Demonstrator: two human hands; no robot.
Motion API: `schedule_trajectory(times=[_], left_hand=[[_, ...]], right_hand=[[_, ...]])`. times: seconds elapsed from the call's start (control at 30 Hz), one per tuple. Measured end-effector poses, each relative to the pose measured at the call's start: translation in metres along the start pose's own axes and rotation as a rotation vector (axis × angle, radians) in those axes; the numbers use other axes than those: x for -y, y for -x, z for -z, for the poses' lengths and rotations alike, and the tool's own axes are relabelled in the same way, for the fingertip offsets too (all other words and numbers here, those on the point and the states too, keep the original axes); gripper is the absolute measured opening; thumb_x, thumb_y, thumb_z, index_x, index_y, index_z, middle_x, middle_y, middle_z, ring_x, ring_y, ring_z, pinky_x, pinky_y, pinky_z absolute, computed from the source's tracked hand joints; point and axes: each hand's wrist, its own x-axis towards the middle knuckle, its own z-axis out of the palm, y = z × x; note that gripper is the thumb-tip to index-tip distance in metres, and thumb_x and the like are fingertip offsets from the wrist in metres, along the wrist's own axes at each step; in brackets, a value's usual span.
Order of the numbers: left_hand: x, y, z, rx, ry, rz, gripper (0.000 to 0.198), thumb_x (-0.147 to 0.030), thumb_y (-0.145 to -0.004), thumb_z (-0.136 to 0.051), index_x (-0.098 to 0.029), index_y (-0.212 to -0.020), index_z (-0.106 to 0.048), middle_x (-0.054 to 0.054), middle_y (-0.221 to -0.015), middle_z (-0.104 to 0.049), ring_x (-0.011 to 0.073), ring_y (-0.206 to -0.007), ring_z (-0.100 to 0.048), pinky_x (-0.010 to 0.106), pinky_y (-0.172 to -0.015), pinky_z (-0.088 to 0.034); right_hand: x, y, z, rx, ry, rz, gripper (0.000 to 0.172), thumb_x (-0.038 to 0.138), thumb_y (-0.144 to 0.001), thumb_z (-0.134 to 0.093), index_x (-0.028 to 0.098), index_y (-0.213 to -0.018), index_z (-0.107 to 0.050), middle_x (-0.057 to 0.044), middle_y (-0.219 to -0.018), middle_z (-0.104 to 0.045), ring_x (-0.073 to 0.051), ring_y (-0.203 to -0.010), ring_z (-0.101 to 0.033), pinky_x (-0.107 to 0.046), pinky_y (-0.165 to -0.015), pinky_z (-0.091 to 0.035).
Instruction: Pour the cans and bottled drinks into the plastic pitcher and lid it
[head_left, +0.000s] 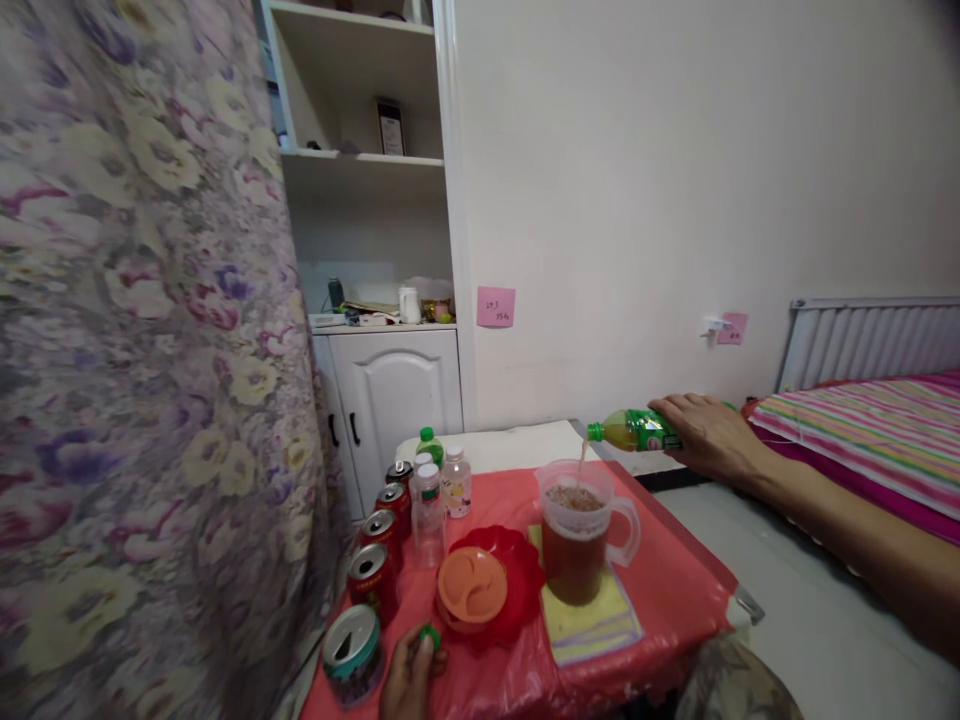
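Observation:
My right hand [701, 430] grips a green-labelled plastic bottle [636, 430], tipped on its side with its mouth to the left. A thin stream of liquid runs from the bottle into a clear plastic pitcher [574, 550], which holds foamy reddish-brown drink. The pitcher stands on a yellow cloth [589, 625], handle to the right. Low at the table's front edge, my left hand [411, 672] pinches a small green bottle cap [430, 636]. Close to that hand are an orange lid-like piece [472, 585] on a red scalloped dish [521, 590] and a teal-topped can [352, 650].
Several opened red cans [373, 578] line the table's left side beside clear bottles [429, 520] and a green-capped bottle [430, 446]. A red plastic cover [667, 570] lies over the table. A flowered curtain [150, 350] hangs left; a bed [862, 430] stands right.

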Motion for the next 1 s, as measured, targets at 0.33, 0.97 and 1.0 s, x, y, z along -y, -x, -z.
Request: schedule_trajectory(times=[0.33, 0.97, 1.0], left_hand=[[-0.005, 0.0, -0.0018, -0.009, -0.014, 0.005, 0.077, -0.077, -0.049, -0.074, -0.02, -0.1, -0.064, 0.001, -0.07, -0.074, 0.0277, -0.073, -0.069, 0.043, -0.078, -0.054], [-0.0063, 0.0027, -0.002, -0.004, 0.0, -0.023, 0.075, -0.077, -0.052, -0.074, -0.02, -0.1, -0.065, 0.001, -0.073, -0.074, 0.0269, -0.073, -0.07, 0.043, -0.078, -0.055], [-0.0061, 0.0026, -0.0021, -0.004, 0.002, -0.022, 0.076, -0.077, -0.052, -0.074, -0.019, -0.101, -0.065, 0.001, -0.072, -0.074, 0.0267, -0.072, -0.07, 0.043, -0.078, -0.055]], right_hand=[[-0.0008, -0.0005, -0.0002, -0.009, -0.005, 0.005, 0.043, 0.024, -0.084, -0.064, 0.017, -0.125, -0.057, -0.012, -0.115, -0.071, -0.031, -0.103, -0.067, -0.039, -0.08, -0.046], [0.0025, -0.0019, 0.0059, -0.003, -0.011, 0.015, 0.04, 0.022, -0.084, -0.062, 0.018, -0.123, -0.058, -0.012, -0.114, -0.072, -0.031, -0.101, -0.067, -0.039, -0.081, -0.046], [0.0023, -0.002, 0.0056, -0.006, -0.009, 0.013, 0.04, 0.022, -0.084, -0.062, 0.018, -0.123, -0.058, -0.012, -0.113, -0.072, -0.031, -0.101, -0.067, -0.039, -0.08, -0.046]])
